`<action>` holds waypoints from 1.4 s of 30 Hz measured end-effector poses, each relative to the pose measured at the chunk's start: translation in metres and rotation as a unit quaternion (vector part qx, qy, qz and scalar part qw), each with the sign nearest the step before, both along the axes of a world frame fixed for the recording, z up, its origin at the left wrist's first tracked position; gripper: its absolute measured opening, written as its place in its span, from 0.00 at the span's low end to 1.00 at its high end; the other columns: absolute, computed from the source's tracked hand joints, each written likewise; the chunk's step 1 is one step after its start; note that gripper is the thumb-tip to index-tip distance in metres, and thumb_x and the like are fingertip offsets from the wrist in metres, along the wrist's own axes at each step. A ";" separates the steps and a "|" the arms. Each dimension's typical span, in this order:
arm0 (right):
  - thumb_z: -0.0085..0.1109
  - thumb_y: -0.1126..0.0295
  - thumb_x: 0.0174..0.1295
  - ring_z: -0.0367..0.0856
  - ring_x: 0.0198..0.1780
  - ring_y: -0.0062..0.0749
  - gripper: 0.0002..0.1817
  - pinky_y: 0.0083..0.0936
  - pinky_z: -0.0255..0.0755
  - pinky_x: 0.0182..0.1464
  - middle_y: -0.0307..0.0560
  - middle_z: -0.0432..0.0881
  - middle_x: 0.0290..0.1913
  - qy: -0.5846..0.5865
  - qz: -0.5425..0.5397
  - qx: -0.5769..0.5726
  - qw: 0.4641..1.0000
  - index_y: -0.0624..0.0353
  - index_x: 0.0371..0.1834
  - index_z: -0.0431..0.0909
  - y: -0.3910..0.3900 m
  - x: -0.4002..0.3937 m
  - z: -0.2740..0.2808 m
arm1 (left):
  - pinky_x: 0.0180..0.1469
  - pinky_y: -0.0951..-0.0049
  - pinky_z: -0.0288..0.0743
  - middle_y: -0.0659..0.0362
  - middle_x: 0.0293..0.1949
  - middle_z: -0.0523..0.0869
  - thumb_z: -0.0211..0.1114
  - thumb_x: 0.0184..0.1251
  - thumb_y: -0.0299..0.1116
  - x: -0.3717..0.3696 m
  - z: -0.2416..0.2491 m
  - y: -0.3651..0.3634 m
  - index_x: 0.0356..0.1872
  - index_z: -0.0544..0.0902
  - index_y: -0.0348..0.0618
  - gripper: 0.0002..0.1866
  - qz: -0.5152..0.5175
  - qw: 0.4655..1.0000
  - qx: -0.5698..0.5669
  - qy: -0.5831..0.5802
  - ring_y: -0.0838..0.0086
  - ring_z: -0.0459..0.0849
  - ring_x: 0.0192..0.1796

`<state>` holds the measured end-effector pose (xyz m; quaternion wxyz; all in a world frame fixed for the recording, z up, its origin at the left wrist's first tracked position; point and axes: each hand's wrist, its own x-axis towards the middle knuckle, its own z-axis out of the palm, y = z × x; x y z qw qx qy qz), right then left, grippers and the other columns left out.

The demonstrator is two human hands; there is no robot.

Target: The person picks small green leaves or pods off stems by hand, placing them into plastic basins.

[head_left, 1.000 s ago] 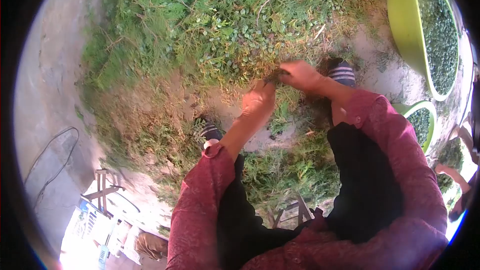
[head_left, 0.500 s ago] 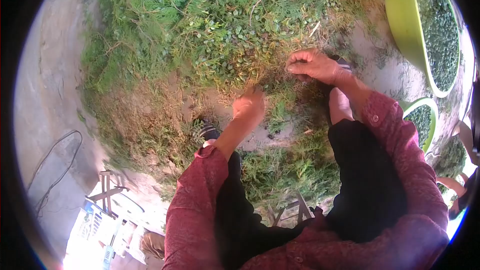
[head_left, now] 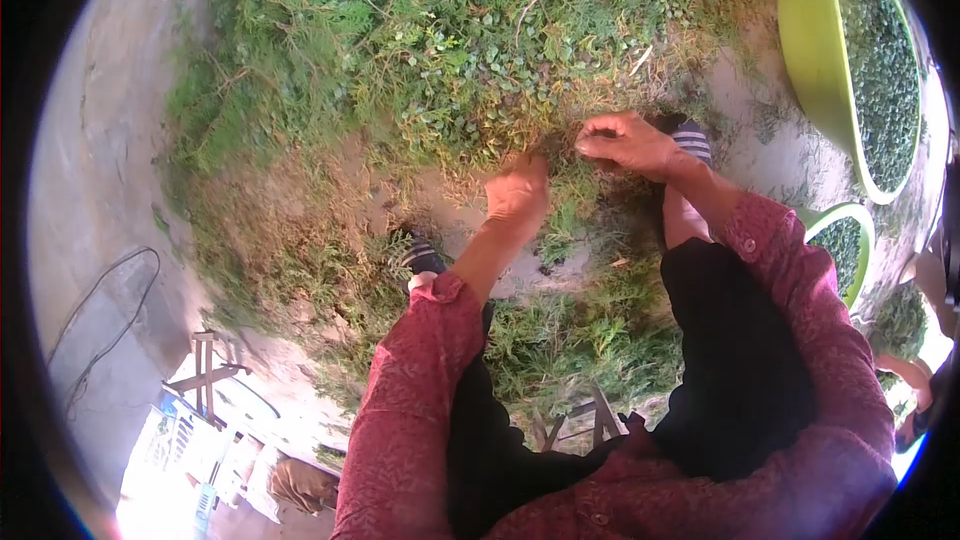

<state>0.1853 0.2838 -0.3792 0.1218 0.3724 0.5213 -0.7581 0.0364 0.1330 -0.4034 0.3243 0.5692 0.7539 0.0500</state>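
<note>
A wide heap of green leafy sprigs [head_left: 440, 50] covers the ground in front of me, with browner bits along its near edge. My left hand [head_left: 518, 190] is at that near edge, its fingers blurred and pointing into the sprigs, so what they hold cannot be made out. To its right, my right hand [head_left: 625, 143] hovers over the sprigs with thumb and fingertips pinched together. Whatever sits between those fingertips is too small to name.
A large green tub [head_left: 820, 50] full of small green pieces stands at the upper right, a smaller green tub [head_left: 855, 265] below it. Loose sprigs [head_left: 590, 340] lie between my legs. At lower left are a wooden stand [head_left: 205, 375] and a cable [head_left: 110, 325]. Another person's arm [head_left: 905, 370] shows at right.
My left hand has moved a little to the right and up, nearer my right hand. My right hand stays pinched in nearly the same place. The view has shifted slightly.
</note>
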 end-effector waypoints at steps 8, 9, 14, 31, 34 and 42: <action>0.55 0.54 0.59 0.72 0.28 0.19 0.17 0.14 0.66 0.24 0.36 0.76 0.34 -0.024 -0.036 -0.207 0.977 0.56 0.40 0.73 -0.031 0.002 -0.021 | 0.28 0.70 0.70 0.53 0.24 0.76 0.66 0.50 0.37 0.019 0.024 -0.003 0.35 0.76 0.42 0.14 0.097 0.965 0.132 -0.207 0.67 0.75 0.24; 0.55 0.54 0.59 0.72 0.28 0.20 0.16 0.14 0.66 0.23 0.37 0.76 0.34 -0.013 -0.058 -0.234 0.970 0.56 0.39 0.72 -0.030 0.003 -0.020 | 0.29 0.70 0.70 0.54 0.24 0.76 0.66 0.50 0.37 0.015 0.021 -0.002 0.35 0.77 0.41 0.14 0.118 0.966 0.148 -0.177 0.68 0.76 0.25; 0.56 0.54 0.58 0.72 0.25 0.20 0.15 0.15 0.64 0.23 0.36 0.75 0.27 -0.023 -0.109 -0.251 0.962 0.55 0.35 0.74 -0.015 0.009 -0.009 | 0.33 0.67 0.72 0.53 0.27 0.78 0.65 0.51 0.35 -0.031 0.000 0.010 0.34 0.78 0.41 0.12 0.224 0.957 0.107 -0.151 0.65 0.78 0.29; 0.51 0.56 0.61 0.73 0.29 0.20 0.15 0.14 0.66 0.24 0.38 0.75 0.31 -0.008 -0.190 -0.332 0.924 0.57 0.37 0.74 -0.032 0.000 -0.011 | 0.34 0.67 0.73 0.52 0.31 0.81 0.67 0.50 0.33 0.015 0.050 0.018 0.34 0.78 0.40 0.12 0.074 0.951 0.137 -0.268 0.66 0.80 0.32; 0.52 0.58 0.61 0.66 0.19 0.17 0.13 0.12 0.57 0.15 0.35 0.70 0.25 -0.080 -0.120 -0.299 0.943 0.57 0.34 0.72 -0.032 0.009 -0.024 | 0.36 0.68 0.73 0.52 0.32 0.81 0.66 0.50 0.32 -0.016 0.013 0.001 0.36 0.78 0.40 0.12 0.149 0.957 0.151 -0.196 0.65 0.80 0.33; 0.51 0.58 0.61 0.65 0.18 0.15 0.13 0.12 0.56 0.15 0.33 0.70 0.23 -0.086 -0.061 -0.239 0.965 0.56 0.32 0.74 -0.031 -0.002 -0.018 | 0.30 0.62 0.74 0.51 0.32 0.79 0.61 0.52 0.31 -0.053 -0.008 0.004 0.39 0.76 0.45 0.12 0.082 0.992 0.097 0.008 0.58 0.79 0.30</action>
